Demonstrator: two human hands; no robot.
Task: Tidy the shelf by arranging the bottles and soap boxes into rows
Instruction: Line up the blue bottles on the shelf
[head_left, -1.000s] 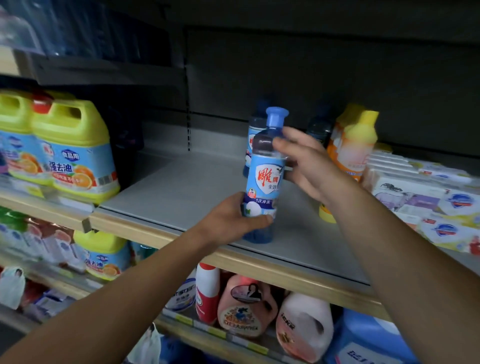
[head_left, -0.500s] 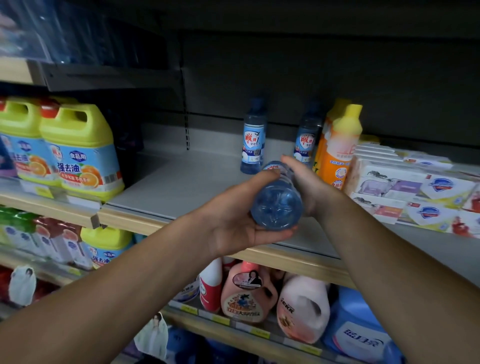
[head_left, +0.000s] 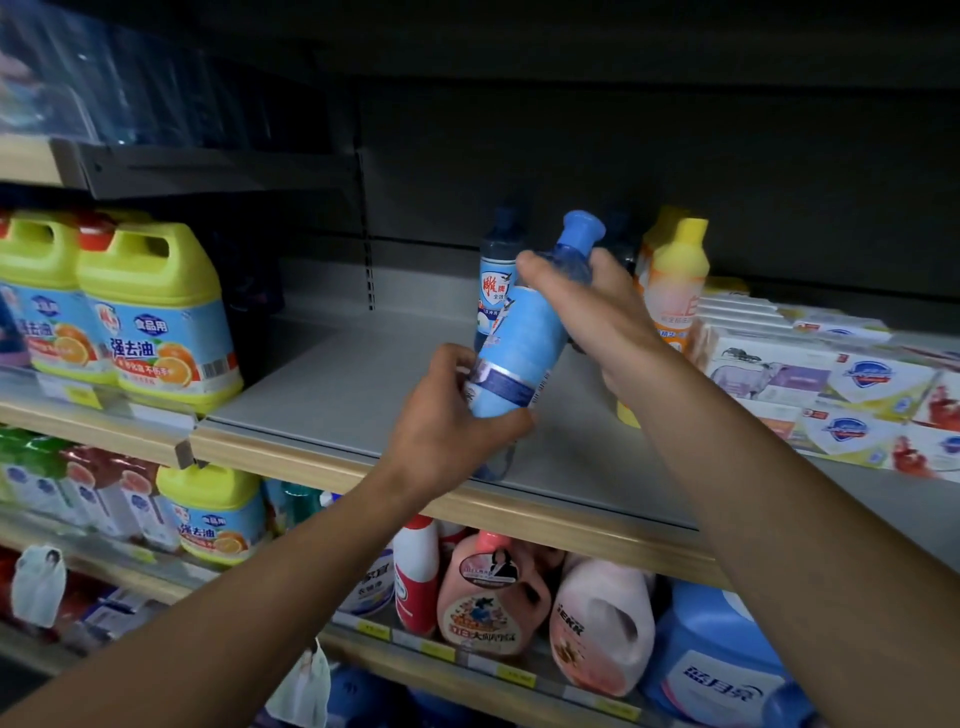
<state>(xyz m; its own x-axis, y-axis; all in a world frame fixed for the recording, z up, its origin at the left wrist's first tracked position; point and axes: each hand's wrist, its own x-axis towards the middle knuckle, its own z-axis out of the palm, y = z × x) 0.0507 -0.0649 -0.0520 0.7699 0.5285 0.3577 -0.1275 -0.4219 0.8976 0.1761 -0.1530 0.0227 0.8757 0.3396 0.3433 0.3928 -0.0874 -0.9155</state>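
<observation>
I hold a blue-capped bottle (head_left: 524, 343) with a light blue label, tilted with its cap up and to the right, above the grey shelf (head_left: 337, 395). My left hand (head_left: 452, 431) grips its lower part. My right hand (head_left: 587, 306) grips its neck and shoulder. Behind it at the back of the shelf stands another blue bottle (head_left: 493, 280). A yellow-capped orange bottle (head_left: 675, 286) stands to the right, partly hidden by my right arm. Stacked soap boxes (head_left: 831, 384) fill the right side of the shelf.
Large yellow-topped jugs (head_left: 156, 317) stand on the neighbouring shelf to the left. The shelf below carries pink jugs (head_left: 493, 592), a red-and-white bottle (head_left: 415, 566) and a blue jug (head_left: 717, 670). A wooden edge (head_left: 311, 462) fronts the grey shelf.
The bottle went from upright on the shelf to lying with its base toward me, and now stands tilted with the cap up. My right hand moved up to its neck.
</observation>
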